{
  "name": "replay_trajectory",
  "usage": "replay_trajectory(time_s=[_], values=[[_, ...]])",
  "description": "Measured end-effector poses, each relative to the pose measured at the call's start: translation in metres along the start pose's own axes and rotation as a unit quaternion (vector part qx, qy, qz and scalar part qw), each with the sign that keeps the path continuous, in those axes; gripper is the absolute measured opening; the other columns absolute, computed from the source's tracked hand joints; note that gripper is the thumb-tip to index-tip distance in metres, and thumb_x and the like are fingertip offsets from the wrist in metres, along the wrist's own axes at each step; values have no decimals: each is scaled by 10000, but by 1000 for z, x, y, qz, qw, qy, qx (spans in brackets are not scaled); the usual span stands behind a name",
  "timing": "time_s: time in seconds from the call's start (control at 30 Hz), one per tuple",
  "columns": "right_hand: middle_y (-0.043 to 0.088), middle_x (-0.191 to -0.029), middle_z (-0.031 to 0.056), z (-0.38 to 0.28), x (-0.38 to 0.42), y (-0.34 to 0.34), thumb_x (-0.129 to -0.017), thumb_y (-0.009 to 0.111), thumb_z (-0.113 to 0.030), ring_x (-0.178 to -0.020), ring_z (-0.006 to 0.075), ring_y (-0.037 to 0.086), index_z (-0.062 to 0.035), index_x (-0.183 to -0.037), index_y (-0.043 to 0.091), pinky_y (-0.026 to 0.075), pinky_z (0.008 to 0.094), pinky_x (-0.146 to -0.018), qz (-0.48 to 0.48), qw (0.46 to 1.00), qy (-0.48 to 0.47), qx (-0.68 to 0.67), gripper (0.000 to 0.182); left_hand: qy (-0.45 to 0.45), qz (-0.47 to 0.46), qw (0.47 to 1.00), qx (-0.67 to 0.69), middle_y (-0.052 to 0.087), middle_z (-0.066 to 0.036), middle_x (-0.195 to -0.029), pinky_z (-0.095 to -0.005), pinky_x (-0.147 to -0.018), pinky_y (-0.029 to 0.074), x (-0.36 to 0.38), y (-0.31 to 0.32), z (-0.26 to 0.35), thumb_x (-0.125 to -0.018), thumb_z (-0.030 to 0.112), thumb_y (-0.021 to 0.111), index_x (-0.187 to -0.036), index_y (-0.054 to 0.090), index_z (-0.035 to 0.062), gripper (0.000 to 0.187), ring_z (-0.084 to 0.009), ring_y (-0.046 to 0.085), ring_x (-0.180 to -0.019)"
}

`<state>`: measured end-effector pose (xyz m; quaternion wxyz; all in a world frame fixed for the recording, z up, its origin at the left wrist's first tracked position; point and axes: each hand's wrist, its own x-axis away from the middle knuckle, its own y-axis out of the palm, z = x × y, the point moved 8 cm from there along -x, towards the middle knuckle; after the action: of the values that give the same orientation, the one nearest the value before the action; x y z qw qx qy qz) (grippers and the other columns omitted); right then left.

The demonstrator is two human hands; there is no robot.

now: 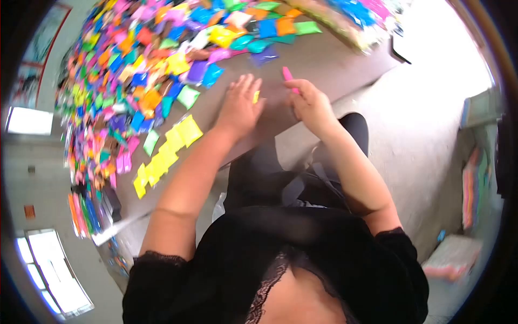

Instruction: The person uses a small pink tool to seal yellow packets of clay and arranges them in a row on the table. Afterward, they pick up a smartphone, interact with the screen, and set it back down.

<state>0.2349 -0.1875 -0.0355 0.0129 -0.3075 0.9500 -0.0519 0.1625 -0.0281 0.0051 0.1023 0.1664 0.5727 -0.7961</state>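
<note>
My left hand (241, 105) lies over the brown table (216, 141), fingers pointing away from me, with a small yellow piece (256, 96) at its thumb side. What the fingers themselves do there is blurred. My right hand (310, 102) is closed round a pink stick-like object (287, 74), whose tip sticks out past the fingers. Left of my left forearm, yellow packets (171, 147) lie overlapping in a slanting row. A light green packet (188, 97) and a blue packet (212, 75) rest beyond them.
A large heap of small coloured packets (124, 70) covers the table's left and far side. Clear plastic bags (350, 27) lie at the far right end. The table edge runs close to my legs. A pale stack (453, 257) stands on the floor at right.
</note>
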Motion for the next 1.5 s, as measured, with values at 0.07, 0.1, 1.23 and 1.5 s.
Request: replay_trajectory(time_s=[0.07, 0.1, 1.23, 1.5], values=[[627, -765, 34, -2, -8, 2, -922, 516, -48, -574, 85, 522, -66, -1186, 596, 439, 252, -531, 4, 999, -28, -24, 276, 0, -31, 999, -39, 455, -222, -1399, -520, -1106, 309, 3, 7, 1, -929, 277, 574, -1345, 482, 18, 499, -399, 398, -1335], [623, -766, 27, -5, -3, 3, -929, 508, -40, -571, 76, 509, -65, -1187, 595, 426, 240, -523, -8, 998, -4, -56, 273, -8, -36, 999, -30, 460, -221, -1393, -519, -1104, 312, 3, 7, 1, -922, 276, 578, -1334, 487, 15, 497, -398, 403, -1330], [621, -795, 0, -26, 7, 3, -995, 490, -106, -566, 30, 446, -39, -1308, 521, 376, 181, -505, 24, 1000, -7, -5, 322, 36, -24, 998, -34, 382, -214, -1464, -504, -1142, 256, 33, 5, 56, -880, 351, 631, -1365, 479, 44, 593, -357, 324, -1393], [628, -793, -7, -23, 0, 8, -994, 498, -121, -551, 23, 432, -37, -1311, 542, 362, 171, -501, -33, 999, 10, 1, 331, -17, -35, 999, 32, 275, -234, -1520, -511, -1151, 225, 44, -27, 45, -868, 416, 658, -1452, 337, 35, 767, -368, 262, -1423]])
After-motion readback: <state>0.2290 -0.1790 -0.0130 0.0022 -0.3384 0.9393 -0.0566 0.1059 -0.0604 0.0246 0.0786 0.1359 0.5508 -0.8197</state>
